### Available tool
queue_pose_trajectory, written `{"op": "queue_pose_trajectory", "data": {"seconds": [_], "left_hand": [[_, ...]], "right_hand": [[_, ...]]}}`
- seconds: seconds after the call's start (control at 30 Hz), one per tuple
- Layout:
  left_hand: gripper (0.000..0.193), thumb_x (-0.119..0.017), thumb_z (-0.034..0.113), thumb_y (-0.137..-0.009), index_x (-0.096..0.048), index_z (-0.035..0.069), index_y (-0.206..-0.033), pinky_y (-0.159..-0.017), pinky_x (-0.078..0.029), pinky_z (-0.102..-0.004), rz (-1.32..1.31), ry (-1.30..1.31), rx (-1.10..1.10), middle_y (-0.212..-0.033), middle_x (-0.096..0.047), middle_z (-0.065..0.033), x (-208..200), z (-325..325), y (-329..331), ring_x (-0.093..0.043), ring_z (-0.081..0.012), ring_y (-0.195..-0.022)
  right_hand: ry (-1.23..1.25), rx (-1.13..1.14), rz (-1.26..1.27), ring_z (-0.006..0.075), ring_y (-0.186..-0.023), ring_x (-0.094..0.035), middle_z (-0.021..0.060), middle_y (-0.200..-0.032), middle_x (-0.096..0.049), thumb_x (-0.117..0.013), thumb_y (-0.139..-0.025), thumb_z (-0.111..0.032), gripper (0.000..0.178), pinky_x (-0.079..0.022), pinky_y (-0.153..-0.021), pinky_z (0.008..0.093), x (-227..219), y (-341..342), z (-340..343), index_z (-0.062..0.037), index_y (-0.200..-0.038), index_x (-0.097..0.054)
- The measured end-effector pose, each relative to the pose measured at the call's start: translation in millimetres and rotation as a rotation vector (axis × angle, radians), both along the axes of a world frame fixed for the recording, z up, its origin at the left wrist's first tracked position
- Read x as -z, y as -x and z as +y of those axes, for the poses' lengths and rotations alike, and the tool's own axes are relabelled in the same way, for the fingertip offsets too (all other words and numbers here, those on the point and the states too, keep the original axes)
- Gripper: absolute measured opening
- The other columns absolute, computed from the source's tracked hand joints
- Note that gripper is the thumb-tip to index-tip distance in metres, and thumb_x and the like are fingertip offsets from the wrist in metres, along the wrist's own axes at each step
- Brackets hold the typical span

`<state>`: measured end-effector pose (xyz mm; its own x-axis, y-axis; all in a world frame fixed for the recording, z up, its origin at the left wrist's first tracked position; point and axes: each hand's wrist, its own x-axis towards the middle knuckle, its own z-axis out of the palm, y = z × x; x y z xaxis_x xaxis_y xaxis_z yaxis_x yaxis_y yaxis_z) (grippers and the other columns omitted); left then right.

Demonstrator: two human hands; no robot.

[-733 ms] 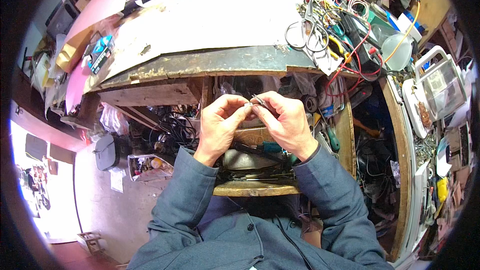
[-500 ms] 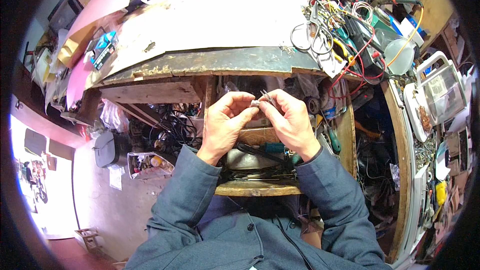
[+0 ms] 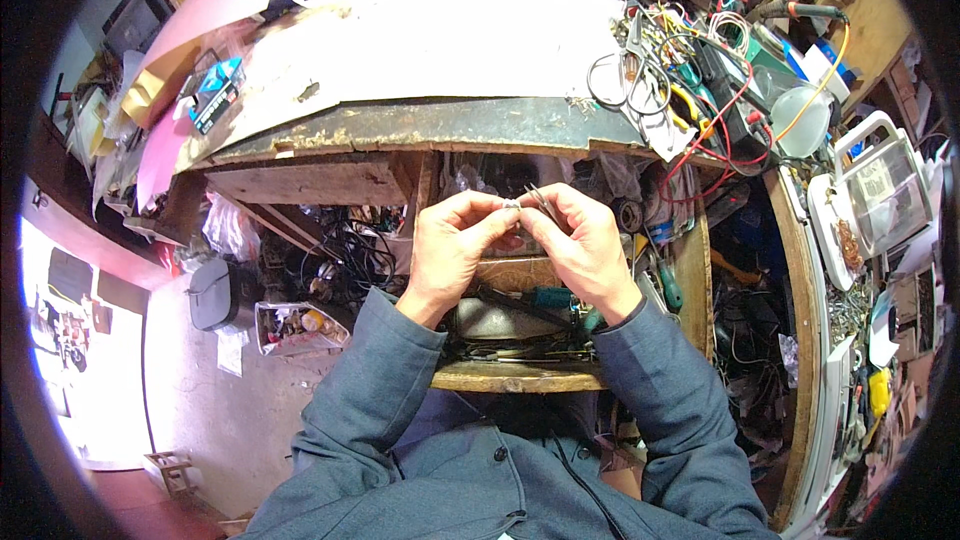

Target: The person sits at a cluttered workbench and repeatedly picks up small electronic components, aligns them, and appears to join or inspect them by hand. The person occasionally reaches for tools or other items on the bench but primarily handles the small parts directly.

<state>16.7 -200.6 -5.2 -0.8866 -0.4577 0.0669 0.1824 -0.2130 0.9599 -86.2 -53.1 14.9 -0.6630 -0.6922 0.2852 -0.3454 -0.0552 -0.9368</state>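
My left hand [image 3: 452, 248] pinches a small silvery metal part [image 3: 511, 204] between thumb and fingertips, too small to identify. Close beside it, my right hand [image 3: 588, 252] grips slim grey tweezers [image 3: 538, 198], whose two prongs stick out past the fingers, pointing up and to the left. The thumb tips of both hands meet around the part, so part of it is hidden. Both hands are held above an open wooden drawer [image 3: 520, 378] full of tools, just in front of the bench edge.
White sheeting [image 3: 440, 50] covers the worn workbench [image 3: 430, 125]. Scissors [image 3: 632, 70], tangled wires and red leads [image 3: 712, 145] crowd its right end, with a soldering iron [image 3: 812, 10] behind. A blue box [image 3: 212, 98] lies left. A clear-lidded case [image 3: 880, 190] stands far right.
Both hands stay together, with only slight finger movement. The small metal part has turned a little between the fingertips. The whole view has shifted slightly.
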Motion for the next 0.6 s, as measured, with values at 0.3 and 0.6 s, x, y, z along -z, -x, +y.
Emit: {"op": "queue_pose_trajectory", "data": {"seconds": [0.3, 0.6], "left_hand": [[0.01, -0.07, 0.006, -0.096, -0.068, 0.0, -0.104, -0.073, -0.06, -0.028, 0.036, -0.098, 0.12, -0.092, -0.07, -0.0054, 3.3, -2.5, 1.0, -0.07, -0.0138, -0.078], [0.008, -0.066, 0.005, -0.096, -0.066, 0.001, -0.102, -0.071, -0.059, -0.0291, 0.062, -0.072, 0.162, -0.091, -0.069, -0.0057, 0.2, -1.3, 3.2, -0.069, -0.0144, -0.076]], "right_hand": [[0.029, -0.052, -0.194, 0.0026, -0.08, -0.059, -0.0016, -0.088, -0.068, -0.068, -0.1, -0.009, 0.008, -0.049, -0.07, 0.0206, 2.3, 2.9, 0.4, -0.0012, -0.1, -0.067], [0.081, -0.018, -0.214, 0.0026, -0.078, -0.058, -0.0013, -0.087, -0.068, -0.066, -0.1, -0.009, 0.009, -0.049, -0.069, 0.0208, -1.7, -4.0, -1.3, -0.0001, -0.103, -0.066]]}}
